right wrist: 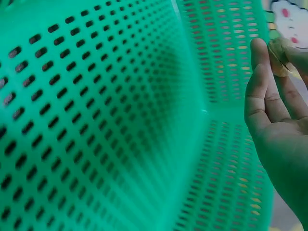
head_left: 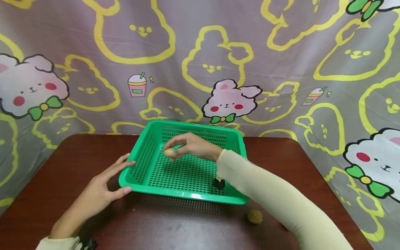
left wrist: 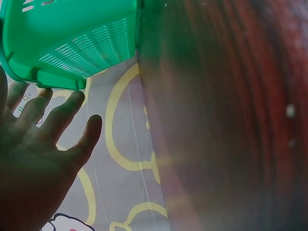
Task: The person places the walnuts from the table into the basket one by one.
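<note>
A green plastic basket (head_left: 187, 198) with slotted walls and floor sits on the table. Over its left part, my right hand (head_left: 194, 146) pinches a walnut (head_left: 169, 152) between thumb and fingertips. The right wrist view shows the same walnut (right wrist: 280, 57) with its seam visible, high above the slotted floor. At the basket's left front corner my left hand (head_left: 99, 189) rests its fairly straight fingers and thumb on the rim. From the left wrist, those fingertips (left wrist: 76, 97) appear right at the basket's edge. A second walnut (head_left: 255, 216) lies on the table near the right front corner.
The dark red-brown wooden table (head_left: 175, 225) stretches out on both sides of the basket. Behind it hangs a grey curtain (head_left: 175, 80) printed with cartoon animals. My right sleeve (head_left: 275, 191) passes over the basket's right front corner, and a small black device (head_left: 218, 183) shows under the cuff.
</note>
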The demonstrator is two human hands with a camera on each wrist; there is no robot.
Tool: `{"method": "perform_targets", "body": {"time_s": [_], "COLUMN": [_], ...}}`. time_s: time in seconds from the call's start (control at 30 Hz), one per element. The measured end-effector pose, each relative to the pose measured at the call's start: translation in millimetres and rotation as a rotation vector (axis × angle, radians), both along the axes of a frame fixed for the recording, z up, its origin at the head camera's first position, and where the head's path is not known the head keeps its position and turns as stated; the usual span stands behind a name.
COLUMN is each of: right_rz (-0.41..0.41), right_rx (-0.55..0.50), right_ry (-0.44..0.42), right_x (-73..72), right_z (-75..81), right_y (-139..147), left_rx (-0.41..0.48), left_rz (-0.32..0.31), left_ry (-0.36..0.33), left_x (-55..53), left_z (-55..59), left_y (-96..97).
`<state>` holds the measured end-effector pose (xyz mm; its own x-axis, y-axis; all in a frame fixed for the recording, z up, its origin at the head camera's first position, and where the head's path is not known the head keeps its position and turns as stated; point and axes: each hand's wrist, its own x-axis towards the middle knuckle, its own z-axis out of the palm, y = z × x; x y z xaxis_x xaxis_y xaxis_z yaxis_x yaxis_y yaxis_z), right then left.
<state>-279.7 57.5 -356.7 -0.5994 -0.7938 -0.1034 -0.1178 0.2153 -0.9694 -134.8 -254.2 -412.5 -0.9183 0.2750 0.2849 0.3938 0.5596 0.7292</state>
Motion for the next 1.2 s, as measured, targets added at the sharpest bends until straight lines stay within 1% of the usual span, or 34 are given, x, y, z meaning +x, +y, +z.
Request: {"method": "perform_targets", "body": {"time_s": [0.1, 0.23, 0.43, 0.57, 0.7, 0.9, 1.2], "right_rz": [0.022, 0.055, 0.107, 0.134, 0.157, 0.158, 0.153], "right_rx": [0.009, 0.054, 0.115, 0.152, 0.167, 0.196, 0.233], "right_ry": [-0.046, -0.08, -0.107, -0.099, -0.099, -0.107, -0.048], "right_x": [-2.9, -3.4, -0.7, 1.6, 2.5, 4.4, 5.9], "right_z": [-12.1, -25.9, -41.2, -48.4, -53.0, -54.6, -50.3], "right_y": [-14, -28, -43, -51, -58, -61, -61], "left_rx": [-0.003, 0.004, -0.009, -0.025, -0.032, -0.033, -0.027], "left_rz": [0.001, 0.004, 0.011, 0.019, 0.024, 0.015, 0.021], "left_ry": [0.001, -0.003, -0.016, -0.018, -0.014, -0.011, -0.015], "left_x": [0.0, 0.3, 1.3, 0.9, 0.2, -1.3, -0.1], "left_z": [0.3, 0.2, 2.0, 3.0, 2.9, 3.1, 3.9], "left_y": [0.2, -0.1, 0.6, 0.9, 0.7, 1.9, 0.4]}}
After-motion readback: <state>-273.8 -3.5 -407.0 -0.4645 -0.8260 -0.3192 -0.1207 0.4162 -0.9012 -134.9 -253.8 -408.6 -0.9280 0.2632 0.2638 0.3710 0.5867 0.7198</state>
